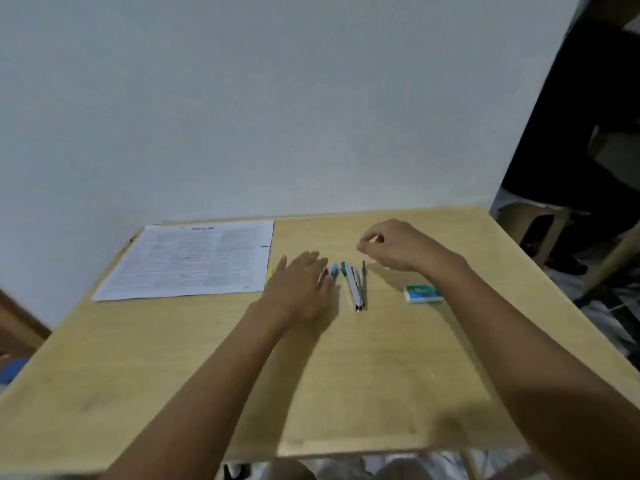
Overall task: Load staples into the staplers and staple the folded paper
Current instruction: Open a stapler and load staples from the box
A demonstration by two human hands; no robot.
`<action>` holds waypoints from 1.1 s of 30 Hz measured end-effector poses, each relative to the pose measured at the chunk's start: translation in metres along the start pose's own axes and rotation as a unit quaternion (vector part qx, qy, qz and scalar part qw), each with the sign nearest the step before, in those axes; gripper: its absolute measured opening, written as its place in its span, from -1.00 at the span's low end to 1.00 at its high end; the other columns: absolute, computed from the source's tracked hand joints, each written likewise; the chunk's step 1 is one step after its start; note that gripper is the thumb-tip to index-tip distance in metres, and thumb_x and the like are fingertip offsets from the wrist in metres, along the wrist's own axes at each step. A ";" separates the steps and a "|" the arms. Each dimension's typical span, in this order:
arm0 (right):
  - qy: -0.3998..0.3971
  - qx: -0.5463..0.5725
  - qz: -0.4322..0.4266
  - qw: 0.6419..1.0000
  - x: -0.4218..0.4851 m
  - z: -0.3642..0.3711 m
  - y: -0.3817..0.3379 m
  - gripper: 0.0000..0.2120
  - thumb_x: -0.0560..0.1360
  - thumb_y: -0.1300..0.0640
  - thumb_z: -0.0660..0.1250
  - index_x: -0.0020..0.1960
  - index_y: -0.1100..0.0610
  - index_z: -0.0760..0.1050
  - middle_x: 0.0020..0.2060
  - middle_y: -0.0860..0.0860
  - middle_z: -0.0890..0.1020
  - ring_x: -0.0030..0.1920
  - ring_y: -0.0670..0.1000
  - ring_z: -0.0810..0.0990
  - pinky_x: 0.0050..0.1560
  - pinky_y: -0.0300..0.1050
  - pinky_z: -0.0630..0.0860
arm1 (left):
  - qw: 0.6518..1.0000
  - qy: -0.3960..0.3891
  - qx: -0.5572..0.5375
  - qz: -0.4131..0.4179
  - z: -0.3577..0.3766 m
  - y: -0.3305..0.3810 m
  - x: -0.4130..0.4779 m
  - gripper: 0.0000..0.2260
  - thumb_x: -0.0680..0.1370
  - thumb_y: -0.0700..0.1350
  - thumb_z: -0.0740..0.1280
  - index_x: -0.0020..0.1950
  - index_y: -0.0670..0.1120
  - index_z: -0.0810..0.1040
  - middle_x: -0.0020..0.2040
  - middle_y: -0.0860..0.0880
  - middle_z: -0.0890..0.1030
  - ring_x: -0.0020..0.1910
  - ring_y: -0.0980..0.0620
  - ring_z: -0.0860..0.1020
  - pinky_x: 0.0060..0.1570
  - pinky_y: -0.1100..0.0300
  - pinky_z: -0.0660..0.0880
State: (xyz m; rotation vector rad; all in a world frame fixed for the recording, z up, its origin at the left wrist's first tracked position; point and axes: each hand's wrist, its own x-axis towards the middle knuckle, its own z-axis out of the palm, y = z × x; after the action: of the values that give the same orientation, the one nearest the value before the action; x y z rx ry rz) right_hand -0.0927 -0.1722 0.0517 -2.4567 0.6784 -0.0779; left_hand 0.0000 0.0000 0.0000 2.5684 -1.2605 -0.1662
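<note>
You're in the loading step. Your right hand (pixel 391 245) hovers just beyond the green stapler (pixel 356 285), fingers curled, thumb and forefinger pinching a small pale strip (pixel 373 239). My guess is it's staples, but it's too blurred to be sure. The green stapler lies mid-table (pixel 346 375), opened out, its metal channel facing up. Your left hand (pixel 298 289) lies flat with straight fingers, gripping nothing, over a blue stapler (pixel 334 270) just left of the green one. The box (pixel 423 294) sits to the right and the paper (pixel 194 259) lies flat at far left, well apart from your hands.

Next move, as I read it: bring that strip down and seat it in the open channel, legs down, then shut the top.

Hard to call: most of the blue stapler is under your palm, so I can't tell if it's open. A yellow sliver (pixel 269 271) shows at the paper's edge, unidentifiable. Any fold in the paper doesn't show.
</note>
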 end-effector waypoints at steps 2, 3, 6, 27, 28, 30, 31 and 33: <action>0.015 -0.043 0.032 0.998 -0.018 0.013 0.002 -0.66 0.55 -0.12 0.27 0.20 0.03 0.58 0.16 0.00 0.62 0.11 0.07 0.59 0.14 0.01 0.52 | 1.000 0.005 0.028 0.002 0.007 -0.001 -0.015 -0.58 0.70 0.01 -0.01 0.54 -0.06 0.24 0.59 -0.04 0.19 0.56 0.01 0.12 0.53 -0.07 -0.09; 0.023 -0.050 0.043 0.998 -0.025 0.022 0.003 -0.65 0.55 -0.12 0.25 0.20 0.05 0.58 0.14 0.01 0.63 0.10 0.09 0.60 0.11 0.00 0.52 | 0.999 0.005 0.034 0.004 0.013 -0.003 -0.020 -0.57 0.70 0.00 -0.03 0.56 -0.06 0.20 0.59 -0.04 0.17 0.56 0.00 0.12 0.53 -0.07 -0.10; 0.043 -0.075 0.069 0.994 -0.040 0.043 0.001 -0.68 0.55 -0.08 0.23 0.07 0.14 0.57 -0.05 0.05 0.67 -0.06 0.14 0.63 -0.08 -0.04 0.52 | 0.999 0.005 0.038 -0.002 0.026 -0.005 -0.030 -0.53 0.70 0.00 -0.08 0.61 -0.06 0.07 0.61 -0.03 0.12 0.59 0.01 0.06 0.53 -0.04 -0.18; 0.177 0.149 0.017 0.973 -0.070 0.085 -0.028 -0.72 0.59 -0.08 0.18 0.21 0.02 0.47 -0.19 -0.01 0.68 -0.16 0.08 0.66 -0.14 0.11 0.61 | 0.889 0.150 -0.426 -0.072 0.003 0.028 -0.063 -0.72 0.62 0.07 0.22 0.17 -0.01 0.63 0.03 0.06 0.68 -0.04 0.13 0.62 -0.02 0.25 0.48; 0.183 0.166 0.003 0.969 -0.079 0.087 -0.033 -0.70 0.60 -0.06 0.19 0.28 0.02 0.44 -0.17 -0.03 0.69 -0.13 0.06 0.67 -0.11 0.12 0.61 | 0.873 0.155 -0.457 -0.070 0.000 0.029 -0.068 -0.77 0.61 0.05 0.26 0.08 -0.02 0.67 -0.06 0.01 0.70 -0.12 0.10 0.65 -0.06 0.24 0.52; 0.194 0.190 -0.020 0.962 -0.095 0.091 -0.040 -0.65 0.61 -0.01 0.20 0.37 0.03 0.41 -0.11 -0.06 0.69 -0.09 0.02 0.67 -0.05 0.11 0.60 | 0.848 0.169 -0.498 -0.069 -0.008 0.030 -0.079 -0.82 0.59 -0.03 0.33 -0.04 -0.05 0.70 -0.21 -0.06 0.69 -0.30 0.09 0.63 -0.19 0.26 0.56; 0.197 0.202 -0.030 0.959 -0.102 0.092 -0.043 -0.64 0.61 0.02 0.20 0.38 0.03 0.40 -0.11 -0.07 0.68 -0.09 0.00 0.67 -0.04 0.10 0.60 | 0.842 0.176 -0.505 -0.069 -0.012 0.030 -0.085 -0.82 0.59 -0.05 0.34 -0.08 -0.09 0.70 -0.26 -0.06 0.66 -0.36 0.11 0.60 -0.26 0.28 0.55; 0.197 0.224 -0.058 0.953 -0.117 0.094 -0.048 -0.69 0.62 0.06 0.20 0.35 0.03 0.43 -0.13 -0.08 0.66 -0.13 -0.05 0.66 -0.05 0.07 0.60 | 0.838 0.165 -0.515 -0.067 -0.019 0.028 -0.095 -0.80 0.58 -0.08 0.36 -0.11 -0.17 0.70 -0.30 -0.06 0.62 -0.43 0.13 0.55 -0.28 0.24 0.60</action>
State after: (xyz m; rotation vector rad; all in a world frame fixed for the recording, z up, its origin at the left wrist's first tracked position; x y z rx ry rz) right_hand -0.1535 -0.0325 0.0112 -2.0468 0.5988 -0.7059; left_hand -0.0750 0.0620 0.0243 1.6235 -0.5783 -0.3095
